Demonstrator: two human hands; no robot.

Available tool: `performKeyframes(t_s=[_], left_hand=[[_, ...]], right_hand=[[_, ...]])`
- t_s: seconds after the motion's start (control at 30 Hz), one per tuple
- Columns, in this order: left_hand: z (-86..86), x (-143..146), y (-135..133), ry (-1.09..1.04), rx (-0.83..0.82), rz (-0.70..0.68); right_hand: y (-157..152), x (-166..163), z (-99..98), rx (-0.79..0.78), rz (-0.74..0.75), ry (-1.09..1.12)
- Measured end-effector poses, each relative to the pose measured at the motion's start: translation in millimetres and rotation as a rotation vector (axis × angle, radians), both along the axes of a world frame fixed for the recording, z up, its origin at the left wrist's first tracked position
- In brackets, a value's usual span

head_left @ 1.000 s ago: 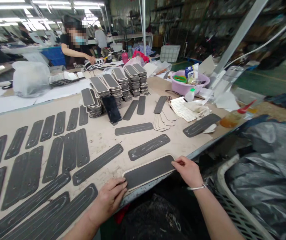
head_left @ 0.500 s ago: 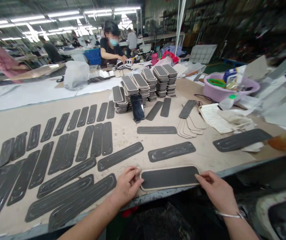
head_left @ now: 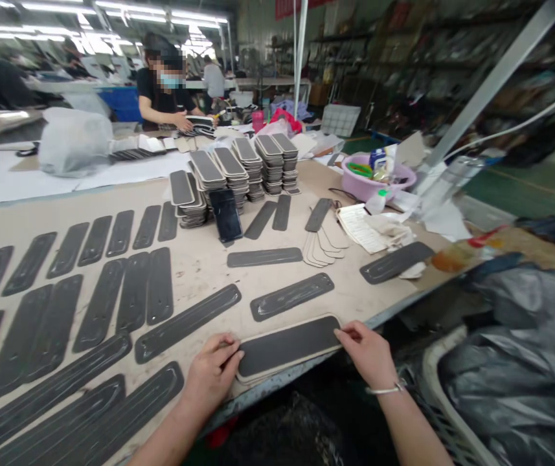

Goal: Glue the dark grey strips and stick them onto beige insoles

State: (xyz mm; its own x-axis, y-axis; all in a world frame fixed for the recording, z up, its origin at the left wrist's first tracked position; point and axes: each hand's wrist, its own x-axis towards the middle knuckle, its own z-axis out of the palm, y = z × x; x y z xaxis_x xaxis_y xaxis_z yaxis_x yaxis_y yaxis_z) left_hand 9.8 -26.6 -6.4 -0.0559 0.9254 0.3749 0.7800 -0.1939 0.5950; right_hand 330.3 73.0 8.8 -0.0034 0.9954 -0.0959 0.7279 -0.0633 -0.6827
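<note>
At the near edge of the table lies a long dark grey panel (head_left: 289,347) with rounded corners and a pale border. My left hand (head_left: 213,367) grips its left end, thumb and fingers closed at the edge. Thumb and fingertips of my right hand (head_left: 365,353) pinch the opposite end. Just beyond is a grey strip with a glossy line of glue (head_left: 291,296), and another glue-lined strip (head_left: 190,323) lies to its left. What lies beneath the held panel is mostly hidden, though a second pale edge shows under its near side.
Many glue-streaked grey strips (head_left: 97,304) cover the table's left side. Stacks of pale-edged panels (head_left: 208,169) stand behind a phone (head_left: 227,215). Back right are an open notebook (head_left: 362,228) and a purple basin (head_left: 355,184). A basket (head_left: 435,369) stands at right; a co-worker (head_left: 165,97) sits opposite.
My view has swung to the right, so the table's contents sit further left and the basket at right shows more. Both hands keep their hold on the panel's ends.
</note>
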Motion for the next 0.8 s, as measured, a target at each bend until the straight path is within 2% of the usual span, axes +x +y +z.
performKeyframes(t_s=[0.17, 0.5, 0.67, 0.8], left_hand=[[-2.9, -3.2, 2.1, 0.057, 0.019, -0.003], [6.2, 3.7, -1.1, 0.094, -0.013, 0.066], [7.7, 8.6, -4.9, 0.137, 0.044, -0.048], [4.8, 8.4, -5.5, 0.16, 0.05, -0.066]], right_hand=[[-0.4, -2.3, 3.0, 0.017, 0.001, 0.006], [-1.4, -2.9, 4.4, 0.055, 0.04, -0.058], [-2.0, -4.0, 4.3, 0.177, 0.113, -0.25], [-6.9, -0.7, 2.3, 0.236, 0.067, -0.243]])
